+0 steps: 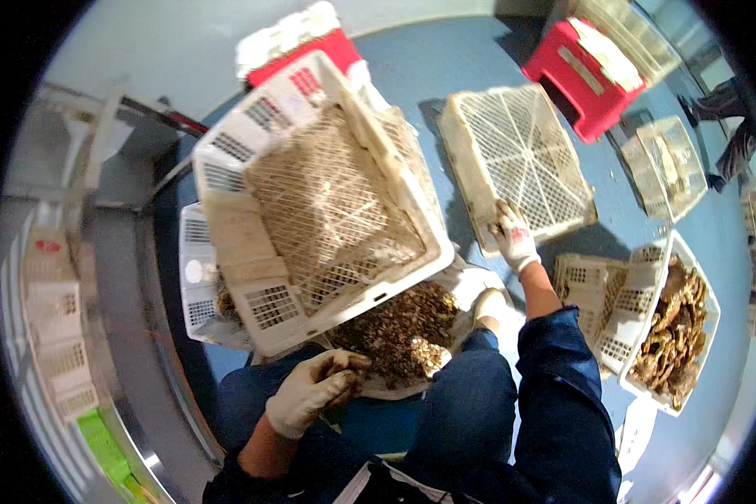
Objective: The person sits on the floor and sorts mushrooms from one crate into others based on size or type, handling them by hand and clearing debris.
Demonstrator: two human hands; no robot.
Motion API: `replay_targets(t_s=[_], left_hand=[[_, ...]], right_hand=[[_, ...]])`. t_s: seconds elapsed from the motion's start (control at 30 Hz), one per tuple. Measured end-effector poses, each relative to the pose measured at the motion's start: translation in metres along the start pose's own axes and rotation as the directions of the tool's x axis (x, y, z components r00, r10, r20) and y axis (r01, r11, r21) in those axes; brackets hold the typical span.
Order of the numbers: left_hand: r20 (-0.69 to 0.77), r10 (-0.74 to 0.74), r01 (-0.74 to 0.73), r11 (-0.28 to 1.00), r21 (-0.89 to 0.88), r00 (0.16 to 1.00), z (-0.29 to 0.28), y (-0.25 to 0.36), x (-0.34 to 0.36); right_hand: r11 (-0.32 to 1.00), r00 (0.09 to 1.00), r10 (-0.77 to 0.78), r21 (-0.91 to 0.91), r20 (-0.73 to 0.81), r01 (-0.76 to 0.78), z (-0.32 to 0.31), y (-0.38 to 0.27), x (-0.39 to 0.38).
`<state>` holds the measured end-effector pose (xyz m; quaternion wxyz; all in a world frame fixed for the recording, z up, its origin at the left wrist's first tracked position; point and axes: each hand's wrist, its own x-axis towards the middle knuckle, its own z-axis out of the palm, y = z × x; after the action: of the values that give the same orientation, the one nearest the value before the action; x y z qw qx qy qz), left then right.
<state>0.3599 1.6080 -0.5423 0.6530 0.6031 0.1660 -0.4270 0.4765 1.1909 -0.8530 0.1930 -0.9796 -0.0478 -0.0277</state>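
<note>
My left hand [307, 396], in a stained white glove, is above my lap with its fingers curled together; I cannot make out what, if anything, is in them. Just beyond it lies a heap of small brown and whitish pieces [403, 332] on pale sheeting. My right hand [515, 238], gloved too, reaches forward, its fingers laid on the near edge of a white mesh crate [521, 155] that rests bottom up on the floor. A large soiled white basket [265, 323] tilts over the heap's far left side; dirt coats its slatted bottom.
At the right, a white basket [638, 328] holds brown, mushroom-like pieces [676, 328]. Red stools [584, 80] stand at the back. Another white basket [197, 273] sits under the large one. A person's legs [735, 126] show at far right. Metal framing [101, 160] borders the left.
</note>
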Motion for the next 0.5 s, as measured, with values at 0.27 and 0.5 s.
replay_targets(t_s=[0.27,0.5], left_hand=[[0.231,0.333,-0.343,0.939,0.004,0.914,-0.032,-0.025,-0.007],[0.024,0.462,-0.446,0.867,-0.220,0.886,-0.040,-0.059,-0.032]], right_hand=[[0.728,0.926,0.378,0.616,0.007,-0.302,-0.075,-0.087,-0.071],[0.679,0.933,0.221,0.731,-0.283,0.060,-0.252,-0.206,-0.110]])
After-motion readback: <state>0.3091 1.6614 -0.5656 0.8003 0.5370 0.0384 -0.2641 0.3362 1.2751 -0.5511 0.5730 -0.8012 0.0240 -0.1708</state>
